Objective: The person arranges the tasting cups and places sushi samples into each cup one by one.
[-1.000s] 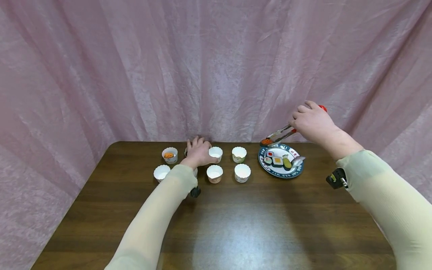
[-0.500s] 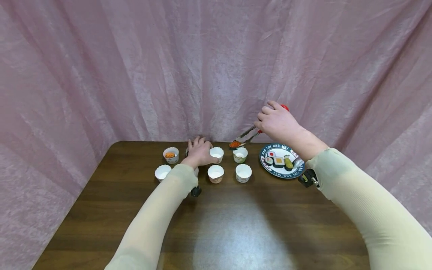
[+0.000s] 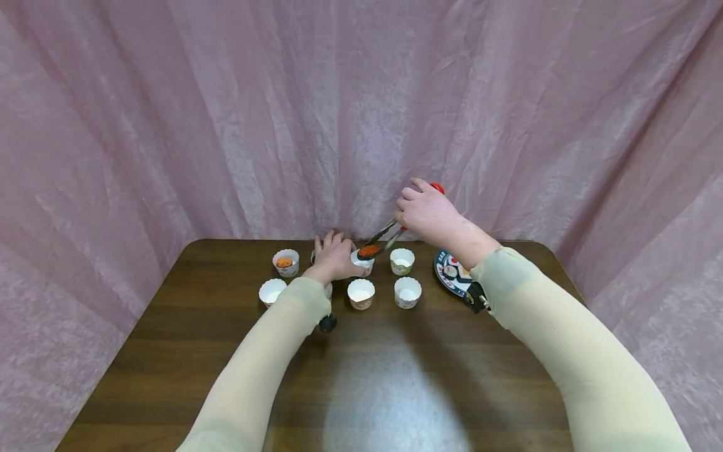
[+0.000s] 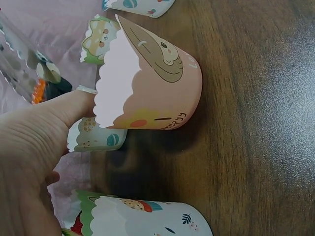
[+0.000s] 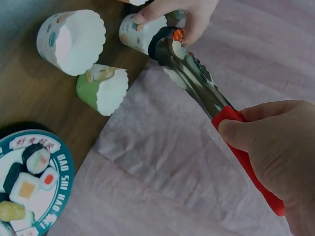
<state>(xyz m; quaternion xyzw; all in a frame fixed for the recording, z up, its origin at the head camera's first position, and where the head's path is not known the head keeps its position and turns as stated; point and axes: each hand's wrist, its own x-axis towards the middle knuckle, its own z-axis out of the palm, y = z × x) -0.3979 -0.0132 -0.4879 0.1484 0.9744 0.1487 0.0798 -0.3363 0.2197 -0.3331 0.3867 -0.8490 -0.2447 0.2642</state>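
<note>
My right hand [image 3: 430, 216] grips red-handled metal tongs [image 5: 197, 81]. A toy roe sushi [image 3: 369, 252], orange on top with a dark wrap, sits between the tong tips, over the mouth of a white paper baking cup [image 3: 363, 266] in the back row. My left hand [image 3: 334, 258] holds this cup between thumb and fingers; the right wrist view shows the thumb on its patterned side [image 5: 133, 33]. In the left wrist view the thumb partly hides it. Another cup, largely hidden, lies under my left hand in the head view.
Several other baking cups stand in two rows; the back-left one [image 3: 285, 263] holds an orange piece. A pink cup [image 4: 157, 78] and a green cup [image 5: 103, 88] are close by. On the right, a blue-rimmed plate [image 5: 66, 169] bears toy sushi, partly behind my right forearm.
My right hand has carried the tongs and roe sushi leftward from above the plate, past the green cup, to the cup at my left hand. The left hand has stayed in place.
</note>
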